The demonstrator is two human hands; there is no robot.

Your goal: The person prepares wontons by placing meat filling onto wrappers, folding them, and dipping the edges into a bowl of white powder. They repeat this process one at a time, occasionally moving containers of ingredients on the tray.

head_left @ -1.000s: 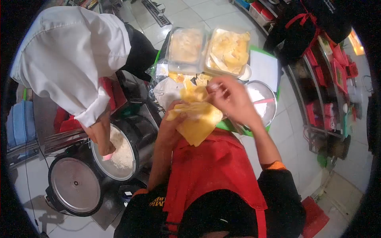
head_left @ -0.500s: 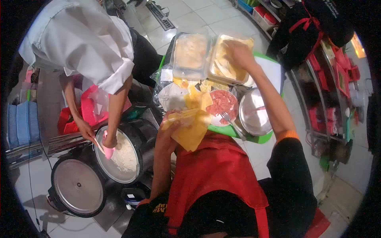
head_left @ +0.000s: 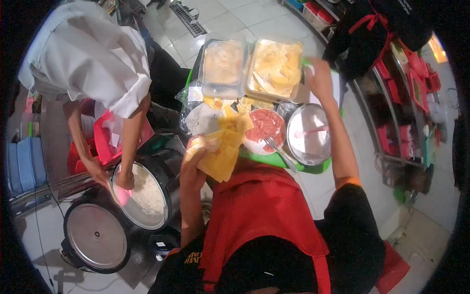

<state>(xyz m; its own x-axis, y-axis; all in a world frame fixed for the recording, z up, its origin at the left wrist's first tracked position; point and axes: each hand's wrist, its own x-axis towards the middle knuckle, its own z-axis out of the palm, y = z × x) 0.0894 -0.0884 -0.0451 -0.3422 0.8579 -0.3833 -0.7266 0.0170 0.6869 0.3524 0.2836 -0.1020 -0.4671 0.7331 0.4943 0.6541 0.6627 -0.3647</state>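
Note:
My left hand (head_left: 194,159) is closed on yellow wrapper sheets (head_left: 221,153) in front of my red apron. My right hand (head_left: 319,78) is at the right side of an open plastic container (head_left: 275,68) of yellow and pale sheets; its fingers are blurred and partly hidden. A second container (head_left: 224,67) with pale food stands to the left. Below them a bowl of pinkish minced filling (head_left: 264,126) has a fork (head_left: 272,143) resting in it. Beside the bowl lies a round metal lid or tray (head_left: 309,134) with a pink item on it.
At the left a co-worker in white (head_left: 93,59) reaches into a pot of rice (head_left: 147,196) with a pink tool. A round lidded cooker (head_left: 96,235) stands nearer. Shelves with red bins (head_left: 391,93) and another person (head_left: 367,29) are at the right.
My right hand has moved right, out of the container of sheets. The sheets in my left hand have shifted slightly, and the whole view has moved a little.

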